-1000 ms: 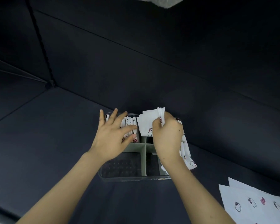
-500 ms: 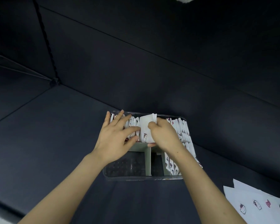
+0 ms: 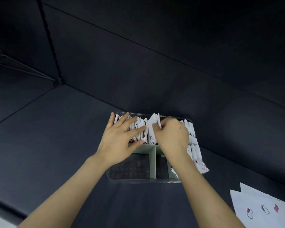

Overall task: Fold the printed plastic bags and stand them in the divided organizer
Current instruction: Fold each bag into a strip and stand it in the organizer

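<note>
Folded bag (image 3: 151, 128) – 1, pinched in R hand (image 3: 171, 137) grip, L hand (image 3: 118, 140) grip wide on stack (image 3: 141, 125), 1 organizer (image 3: 152, 162)

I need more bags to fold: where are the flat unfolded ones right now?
In the head view, the flat bags lie at the lower right on the dark surface, right of the organizer and apart from it.

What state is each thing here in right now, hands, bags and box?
left hand: fingers straight, resting on the standing bags.
right hand: pinches a folded bag, partly down in the organizer.
standing bags: upright, packed in the far left compartment.
organizer: near left compartment holds no bags.
flat bags: unfolded, lying right of the organizer.
</note>
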A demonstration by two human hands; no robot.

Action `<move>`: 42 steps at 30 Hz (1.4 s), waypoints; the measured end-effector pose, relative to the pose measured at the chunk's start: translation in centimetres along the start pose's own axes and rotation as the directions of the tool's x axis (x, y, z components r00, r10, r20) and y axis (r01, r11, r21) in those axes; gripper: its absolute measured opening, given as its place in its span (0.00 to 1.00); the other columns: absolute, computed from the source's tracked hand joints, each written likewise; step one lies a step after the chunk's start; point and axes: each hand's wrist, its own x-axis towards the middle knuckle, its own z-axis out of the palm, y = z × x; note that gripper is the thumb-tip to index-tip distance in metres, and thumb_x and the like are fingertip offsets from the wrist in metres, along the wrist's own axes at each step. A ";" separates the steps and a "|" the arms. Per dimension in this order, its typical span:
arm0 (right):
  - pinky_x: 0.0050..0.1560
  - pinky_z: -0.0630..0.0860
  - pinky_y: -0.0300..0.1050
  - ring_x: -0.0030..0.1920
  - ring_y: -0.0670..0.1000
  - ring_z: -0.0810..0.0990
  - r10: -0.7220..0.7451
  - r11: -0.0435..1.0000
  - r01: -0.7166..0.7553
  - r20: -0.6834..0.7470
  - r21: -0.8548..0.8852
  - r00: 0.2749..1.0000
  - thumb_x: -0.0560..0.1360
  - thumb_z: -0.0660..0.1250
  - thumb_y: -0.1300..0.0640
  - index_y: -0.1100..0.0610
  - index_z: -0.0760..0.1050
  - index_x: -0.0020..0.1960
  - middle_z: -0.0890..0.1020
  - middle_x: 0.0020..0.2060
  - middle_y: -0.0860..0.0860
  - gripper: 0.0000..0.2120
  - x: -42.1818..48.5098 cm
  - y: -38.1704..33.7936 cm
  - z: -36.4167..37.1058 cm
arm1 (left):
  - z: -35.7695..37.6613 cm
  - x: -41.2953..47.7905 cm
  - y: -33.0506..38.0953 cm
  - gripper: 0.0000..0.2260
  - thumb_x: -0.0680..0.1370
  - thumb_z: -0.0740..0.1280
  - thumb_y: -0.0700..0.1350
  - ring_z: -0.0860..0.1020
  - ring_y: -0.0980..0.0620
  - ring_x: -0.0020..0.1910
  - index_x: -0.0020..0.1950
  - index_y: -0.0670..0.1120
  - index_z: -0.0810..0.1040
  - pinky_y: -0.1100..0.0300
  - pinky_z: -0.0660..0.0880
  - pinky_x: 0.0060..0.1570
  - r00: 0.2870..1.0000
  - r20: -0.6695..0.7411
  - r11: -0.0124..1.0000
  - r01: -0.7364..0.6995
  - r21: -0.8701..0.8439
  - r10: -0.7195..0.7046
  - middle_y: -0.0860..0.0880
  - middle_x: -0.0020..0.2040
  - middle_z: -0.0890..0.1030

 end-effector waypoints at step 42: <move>0.63 0.71 0.57 0.65 0.60 0.75 0.333 0.937 -0.317 0.105 -0.144 0.937 0.72 0.53 0.27 0.56 0.78 0.63 0.77 0.64 0.56 0.38 -25.1 36.0 -3.9 | 7.5 -3.9 25.0 0.14 0.78 0.63 0.52 0.77 0.50 0.59 0.54 0.48 0.83 0.51 0.68 0.67 0.913 0.064 0.810 -0.323 -0.489 0.403 0.50 0.56 0.81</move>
